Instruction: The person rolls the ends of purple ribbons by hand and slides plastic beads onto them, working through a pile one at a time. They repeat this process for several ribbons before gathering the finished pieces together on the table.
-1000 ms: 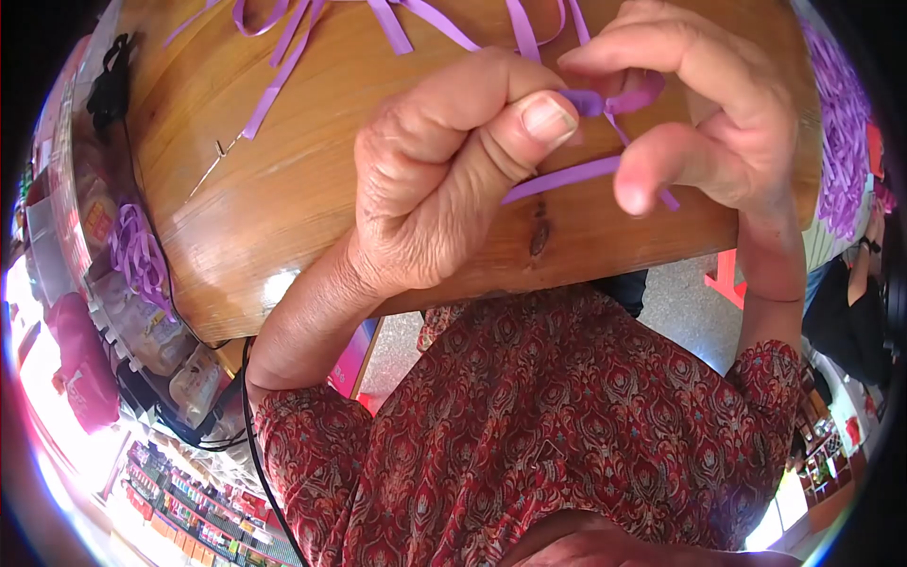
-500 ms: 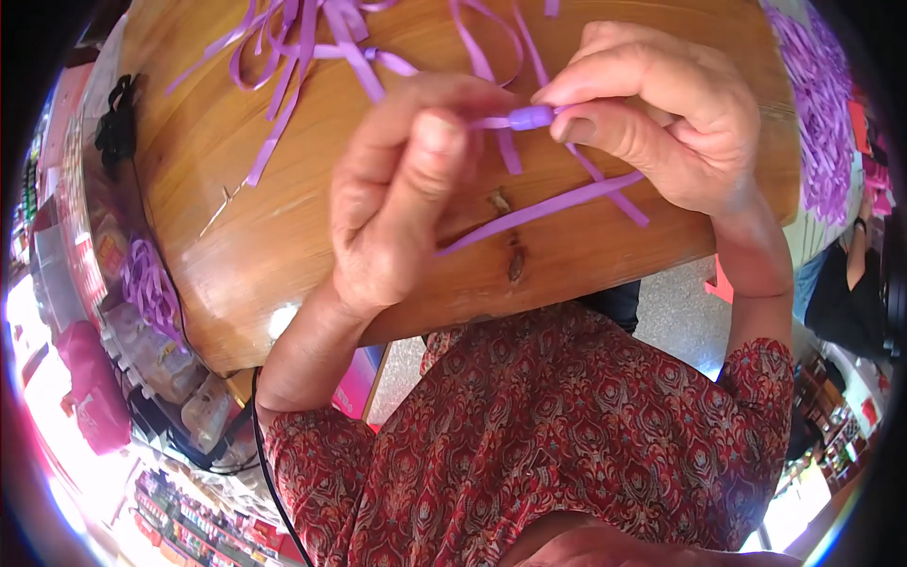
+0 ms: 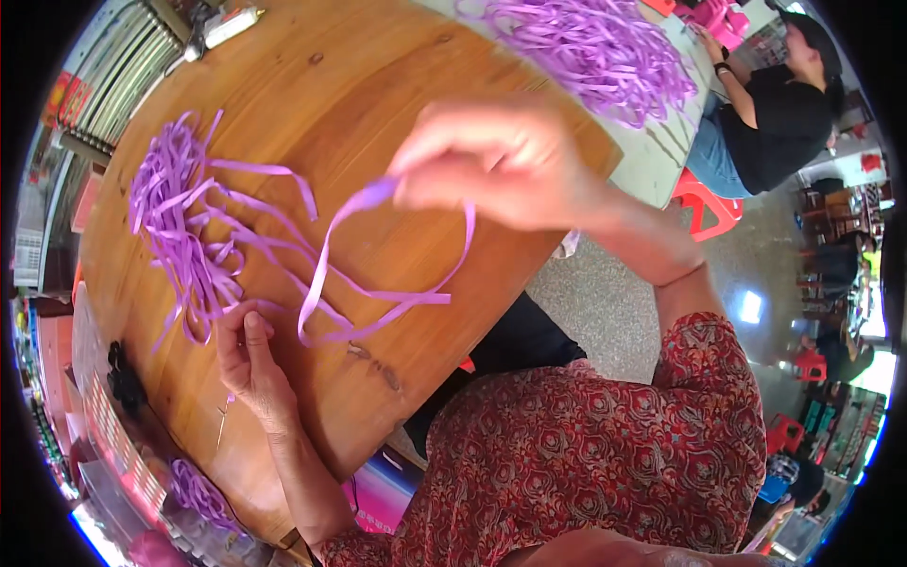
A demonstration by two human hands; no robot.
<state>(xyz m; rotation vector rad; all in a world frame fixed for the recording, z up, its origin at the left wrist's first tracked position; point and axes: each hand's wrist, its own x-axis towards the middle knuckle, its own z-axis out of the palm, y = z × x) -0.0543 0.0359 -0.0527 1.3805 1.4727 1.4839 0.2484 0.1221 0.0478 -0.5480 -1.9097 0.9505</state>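
Note:
Purple ribbon point(image 3: 326, 255) hangs in a wide loop over the wooden table from my right hand point(image 3: 501, 165). Thumb and fingers of that raised, slightly blurred hand pinch it beside a darker purple barrel-shaped piece point(image 3: 381, 192). The loose end lies to the right, below the hand. At the left, my left hand point(image 3: 253, 364) has its thumb and fingertips closed on a purple strip at the near edge of a tangled ribbon pile point(image 3: 179, 217). Just below that hand, a thin metal tool point(image 3: 223, 425) rests on the wood.
The wooden table point(image 3: 378, 57) has a rounded edge. A large purple ribbon heap point(image 3: 605, 66) covers part of a pale table behind at the right, where a person in black point(image 3: 770, 123) sits on a red stool point(image 3: 704, 203). A black cord point(image 3: 123, 378) runs along the left.
My hands have moved apart: the left to the ribbon pile, the right holding the ribbon by the barrel piece. The view has swung to the right, showing more of the far heap and the person.

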